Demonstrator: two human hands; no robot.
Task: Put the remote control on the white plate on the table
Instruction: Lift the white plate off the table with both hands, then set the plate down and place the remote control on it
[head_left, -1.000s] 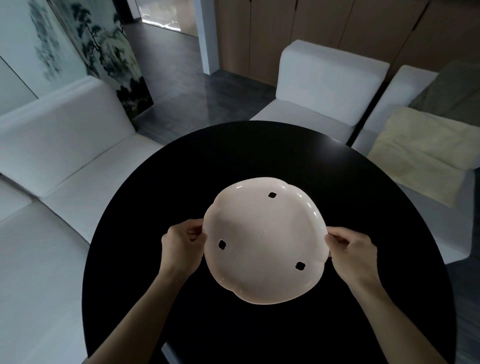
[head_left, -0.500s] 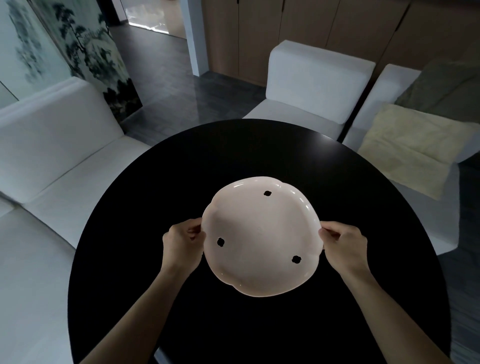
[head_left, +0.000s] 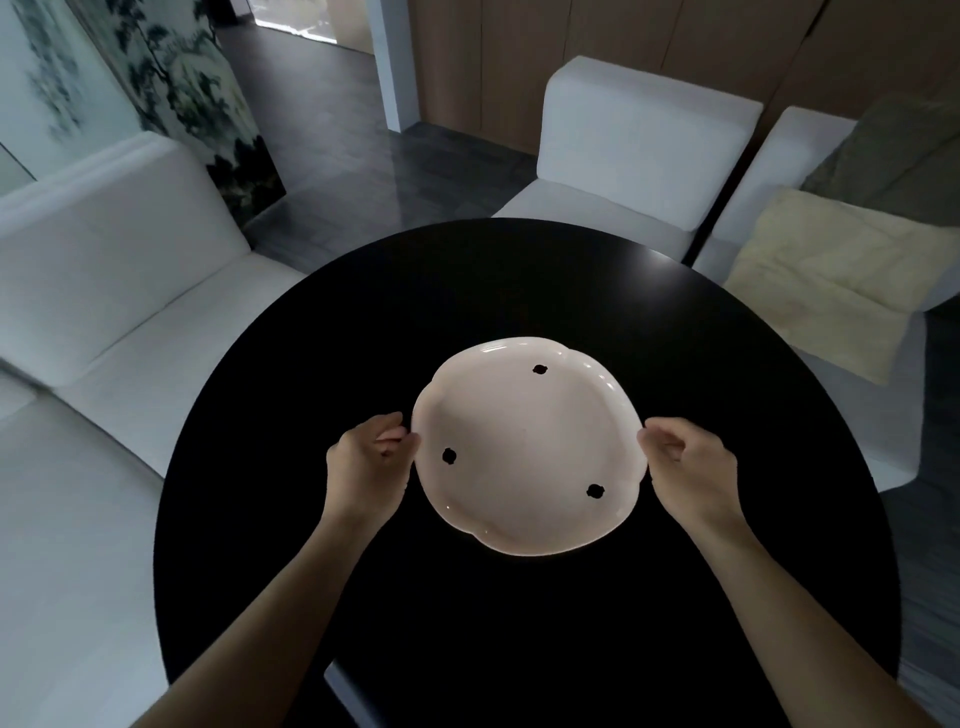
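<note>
A white plate (head_left: 524, 447) with a lobed rim and three small dark marks lies in the middle of a round black table (head_left: 467, 291). My left hand (head_left: 366, 467) pinches the plate's left rim. My right hand (head_left: 691, 470) pinches its right rim. I cannot tell whether the plate rests on the tabletop or hovers just above it. No remote control is in view.
White sofa seats (head_left: 130, 291) stand to the left, and a white armchair (head_left: 639, 145) stands beyond the table. On the right seat lie a cream cushion (head_left: 821, 280) and a grey-green one (head_left: 904, 156). A painted screen (head_left: 192, 104) stands at the back left.
The plate and both hands have shifted slightly away from me across the table. Both hands keep their hold on the rim.
</note>
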